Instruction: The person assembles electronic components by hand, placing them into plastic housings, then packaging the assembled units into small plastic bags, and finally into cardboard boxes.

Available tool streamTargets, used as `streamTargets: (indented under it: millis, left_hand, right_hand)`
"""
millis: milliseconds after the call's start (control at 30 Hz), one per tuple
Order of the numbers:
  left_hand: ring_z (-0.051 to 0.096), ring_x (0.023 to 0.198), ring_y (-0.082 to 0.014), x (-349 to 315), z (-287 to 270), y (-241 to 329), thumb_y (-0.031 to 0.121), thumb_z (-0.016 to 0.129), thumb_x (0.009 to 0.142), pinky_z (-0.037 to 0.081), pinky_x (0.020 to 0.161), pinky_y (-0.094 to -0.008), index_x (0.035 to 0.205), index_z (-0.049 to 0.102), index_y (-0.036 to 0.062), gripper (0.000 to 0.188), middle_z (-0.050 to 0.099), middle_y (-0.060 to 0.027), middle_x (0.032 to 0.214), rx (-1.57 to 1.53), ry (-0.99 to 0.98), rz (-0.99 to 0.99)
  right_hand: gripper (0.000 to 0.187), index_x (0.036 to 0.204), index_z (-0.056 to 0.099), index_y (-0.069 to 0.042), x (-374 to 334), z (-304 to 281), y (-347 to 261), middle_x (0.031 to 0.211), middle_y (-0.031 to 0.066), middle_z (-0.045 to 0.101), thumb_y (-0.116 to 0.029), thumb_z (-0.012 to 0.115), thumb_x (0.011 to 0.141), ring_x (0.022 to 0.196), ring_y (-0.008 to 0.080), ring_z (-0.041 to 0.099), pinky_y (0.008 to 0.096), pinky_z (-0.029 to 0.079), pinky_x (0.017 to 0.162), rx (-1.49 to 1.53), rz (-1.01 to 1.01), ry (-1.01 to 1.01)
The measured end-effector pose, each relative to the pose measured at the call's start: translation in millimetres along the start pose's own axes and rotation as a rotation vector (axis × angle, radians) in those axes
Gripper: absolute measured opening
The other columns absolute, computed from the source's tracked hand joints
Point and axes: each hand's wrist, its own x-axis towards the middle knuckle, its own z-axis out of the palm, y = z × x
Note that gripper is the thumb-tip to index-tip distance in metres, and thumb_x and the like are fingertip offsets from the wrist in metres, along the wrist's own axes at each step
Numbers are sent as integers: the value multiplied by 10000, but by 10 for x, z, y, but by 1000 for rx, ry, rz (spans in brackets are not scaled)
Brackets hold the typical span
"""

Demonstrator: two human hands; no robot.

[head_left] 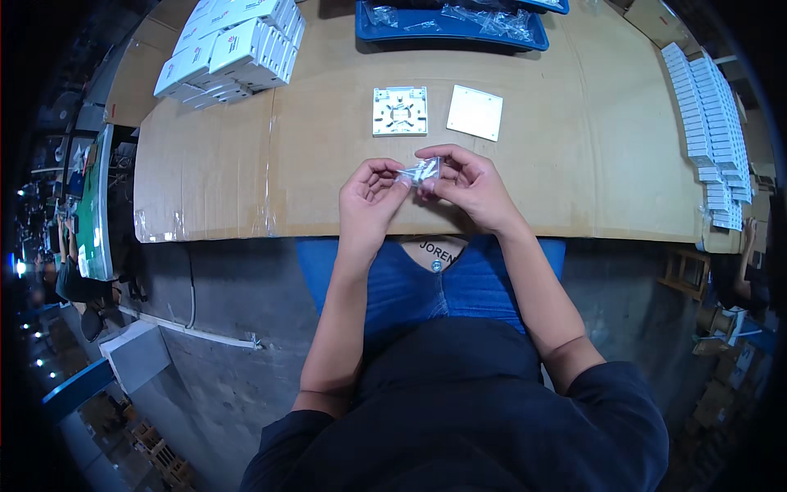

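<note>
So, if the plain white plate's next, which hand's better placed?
Right hand, likely: the plain white plate lies just beyond it, farther from the left hand. Both hold the clear bag, so the right would release first.

Forearms [338, 328] angled inward, hands [370, 198] close together, fingers [444, 151] pinching

The cardboard-covered table [320, 139] bears white stacks [234, 45], a blue tray [451, 40], a square base [400, 111] and a white panel [475, 113]
</note>
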Motion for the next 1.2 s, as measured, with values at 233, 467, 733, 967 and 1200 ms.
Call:
streamTargets:
  millis: [233, 467, 733, 967, 1200]
  left_hand:
    - [669, 912, -111, 7, 0, 14, 36, 670, 1005, 558, 863, -266, 1160, 654, -21, 166, 694, -68, 1034, -41, -18, -28]
    - [672, 929, -115, 10, -8, -69, 60, 661, 1027, 553, 868, -264, 1187, 658, -19, 179, 698, -66, 1026, -155, 21, -82]
    - [641, 1025, -101, -17, 89, 19, -23, 685, 977, 527, 913, -244, 1270, 609, -19, 303, 663, -71, 1106, -38, -75, 43]
    - [624, 992, -94, 38, 55, -93, -99, 700, 918, 519, 894, -224, 1318, 569, -16, 429, 629, -53, 1088, -69, -17, 60]
    - [628, 1005, -85, 50, 86, -33, -103, 665, 932, 512, 880, -221, 1360, 568, 0, 451, 642, -47, 1054, -88, 20, 48]
  right_hand:
    - [289, 1272, 637, 47, 28, -62, 31, 985, 95, 732, 19, 680, 987, 907, 141, 718, 274, 593, 825, -23, 33, -25]
    - [261, 1236, 642, 59, 29, -33, 19, 1001, 128, 747, 17, 688, 983, 877, 171, 748, 277, 612, 791, -15, 77, 47]
    - [207, 1172, 649, 63, 58, -55, 24, 974, 129, 746, 14, 701, 978, 865, 170, 749, 269, 616, 747, 80, 34, 137]
    - [239, 1228, 654, 63, 58, -67, 53, 1001, 111, 733, 31, 670, 991, 889, 140, 718, 272, 606, 792, 36, 45, 61]
    - [328, 1312, 637, 41, 77, -82, 72, 954, 72, 690, 51, 663, 985, 867, 128, 684, 263, 581, 809, -21, 81, 57]
